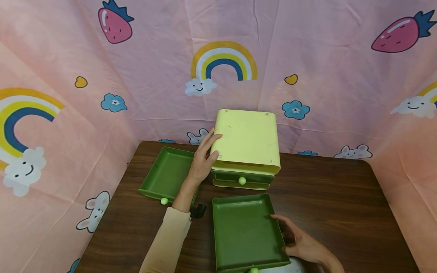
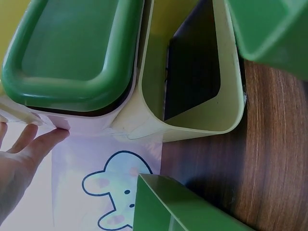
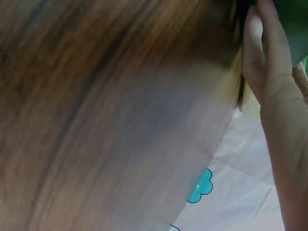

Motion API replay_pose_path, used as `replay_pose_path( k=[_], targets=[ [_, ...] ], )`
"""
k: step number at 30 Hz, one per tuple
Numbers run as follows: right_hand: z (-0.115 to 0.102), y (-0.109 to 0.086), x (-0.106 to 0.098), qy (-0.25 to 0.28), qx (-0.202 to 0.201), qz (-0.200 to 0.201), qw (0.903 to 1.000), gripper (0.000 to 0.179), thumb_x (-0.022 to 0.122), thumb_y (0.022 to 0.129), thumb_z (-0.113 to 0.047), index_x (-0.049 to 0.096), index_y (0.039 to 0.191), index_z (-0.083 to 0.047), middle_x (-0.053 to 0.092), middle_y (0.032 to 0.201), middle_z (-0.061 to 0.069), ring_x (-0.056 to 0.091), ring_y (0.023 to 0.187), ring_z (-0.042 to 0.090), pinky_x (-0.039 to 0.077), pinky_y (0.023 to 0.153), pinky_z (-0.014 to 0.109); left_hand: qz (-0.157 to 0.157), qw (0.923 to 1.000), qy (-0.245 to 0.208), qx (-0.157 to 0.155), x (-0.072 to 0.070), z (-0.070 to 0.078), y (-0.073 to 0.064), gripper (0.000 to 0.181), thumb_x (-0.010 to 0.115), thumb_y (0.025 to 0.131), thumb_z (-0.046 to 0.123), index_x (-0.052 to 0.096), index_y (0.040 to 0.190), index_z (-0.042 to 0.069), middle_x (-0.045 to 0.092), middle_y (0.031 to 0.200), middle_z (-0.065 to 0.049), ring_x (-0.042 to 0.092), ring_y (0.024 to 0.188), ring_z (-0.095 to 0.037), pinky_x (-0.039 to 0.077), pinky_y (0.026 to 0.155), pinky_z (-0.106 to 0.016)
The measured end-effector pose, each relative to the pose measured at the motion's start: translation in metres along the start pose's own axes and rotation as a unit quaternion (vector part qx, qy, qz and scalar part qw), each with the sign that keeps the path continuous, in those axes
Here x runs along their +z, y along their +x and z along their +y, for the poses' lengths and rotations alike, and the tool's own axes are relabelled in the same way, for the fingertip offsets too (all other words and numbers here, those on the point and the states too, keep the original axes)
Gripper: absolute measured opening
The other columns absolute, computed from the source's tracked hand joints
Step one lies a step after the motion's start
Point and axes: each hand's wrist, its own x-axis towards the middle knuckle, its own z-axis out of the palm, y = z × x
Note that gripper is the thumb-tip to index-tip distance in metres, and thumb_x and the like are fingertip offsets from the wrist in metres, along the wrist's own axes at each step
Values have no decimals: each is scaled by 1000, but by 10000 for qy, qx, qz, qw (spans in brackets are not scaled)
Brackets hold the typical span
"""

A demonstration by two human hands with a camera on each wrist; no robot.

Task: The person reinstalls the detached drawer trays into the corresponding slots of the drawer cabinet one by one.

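Note:
A pale yellow drawer cabinet (image 1: 246,136) stands at the back of the table. My left hand (image 1: 205,153) rests against its left side, fingers extended; in the left wrist view the fingertips (image 2: 60,134) touch that side. One green drawer front (image 2: 72,53) sits in the cabinet, and the compartment (image 2: 228,108) between it and the tabletop is open. In front of the cabinet, my right hand (image 1: 304,242) grips a green drawer (image 1: 247,235) by its right wall. The right wrist view shows the right hand (image 3: 279,72) at its edge, part of the fingers hidden.
Another green drawer (image 1: 167,172) with a light green knob (image 1: 164,201) lies left of the cabinet, partly behind my left forearm. A whitish surface (image 1: 285,267) shows under the near end of the held drawer. Patterned pink cloth (image 1: 235,98) hangs behind the dark wooden table (image 1: 327,197).

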Motion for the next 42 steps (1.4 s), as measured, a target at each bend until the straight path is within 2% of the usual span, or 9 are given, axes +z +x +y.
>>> replay_pose_path(
  k=[9,13,16,18,22,26,29,35,42],
  targets=[
    [1,6,5,-61,-70,324,9994,93,69,80,3,22,156,-20,21,154,25,34,133,50,48,87,38,-8,10000,-4,55,-1,-1,0,64,48,103,47,48,144,-2,19,160,-25,18,148,-41,32,105,-66],
    [0,8,9,41,-85,402,9991,93,69,79,4,22,156,-20,23,153,25,37,131,50,49,86,38,28,9999,111,-12,1,-24,0,67,46,99,60,49,147,13,19,164,-12,18,150,-27,32,107,-63],
    [-2,9,12,-97,-106,501,9986,93,71,78,4,24,155,-22,25,154,24,37,132,46,48,89,37,65,9997,210,-54,2,-40,1,68,43,96,68,49,148,24,19,164,-2,18,150,-16,34,107,-60],
    [-2,10,13,-302,-104,606,9976,94,72,78,3,26,155,-24,26,155,20,37,133,41,45,91,34,72,9997,208,-56,2,-40,1,69,43,96,68,49,148,22,19,164,-3,18,150,-17,33,107,-60],
    [-1,12,16,-277,-325,582,9974,94,71,78,7,25,155,-22,27,154,20,44,128,35,47,91,33,81,9998,171,53,3,-36,2,67,44,99,62,49,148,15,19,164,-11,18,150,-25,31,107,-64],
    [2,15,17,67,-510,462,9976,93,68,79,12,22,155,-18,24,152,23,51,121,34,51,87,35,42,9999,32,126,2,-15,2,64,47,102,51,49,145,3,19,161,-23,17,149,-39,28,106,-68],
    [3,17,18,120,-487,531,9973,93,68,79,12,22,154,-18,23,152,23,51,121,37,52,85,36,12,10000,17,30,0,-2,2,68,47,102,51,48,144,-2,19,160,-25,17,148,-42,28,107,-67],
    [4,21,19,273,-574,702,9955,92,69,79,11,22,153,-17,24,151,30,50,120,48,53,84,38,-17,10000,-24,-58,0,0,1,70,47,101,55,48,144,0,19,161,-22,18,148,-41,29,107,-66],
    [2,23,19,347,-648,679,9950,91,69,80,10,21,154,-15,24,151,31,51,119,48,53,84,38,-61,10000,49,-48,-1,0,2,68,47,102,52,47,145,-1,19,161,-22,17,148,-41,29,107,-66]
  ],
)
